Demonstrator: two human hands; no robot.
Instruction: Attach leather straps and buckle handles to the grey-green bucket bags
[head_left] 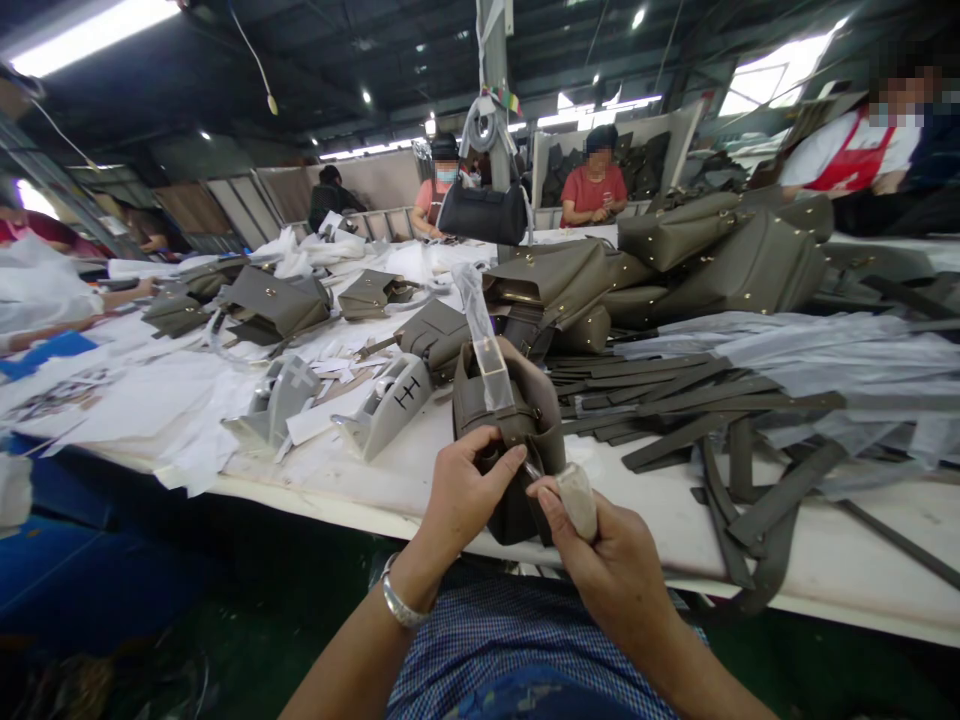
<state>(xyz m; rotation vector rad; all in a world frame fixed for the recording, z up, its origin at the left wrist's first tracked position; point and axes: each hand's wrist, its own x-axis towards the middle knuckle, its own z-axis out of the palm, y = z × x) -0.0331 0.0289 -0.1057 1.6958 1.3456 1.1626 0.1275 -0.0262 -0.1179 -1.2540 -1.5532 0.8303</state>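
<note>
**Dim factory hall, bright worktable, wide-angle view**

A long tube light (90,35) at the top left and a window (780,75) at the top right burn out to white glare. Small lamps dot the dark roof. Light falls evenly on the white table (360,470), leaving only soft shadows. The left hand (469,490), the right hand (607,560), the olive bag (517,420) gripped by the left and the pale cloth (579,498) pinched in the right are sharp and well lit. Below the table edge the floor (150,600) sinks into deep shadow. The lens bends straight lines toward the edges, and the corners look stretched and soft.
</note>
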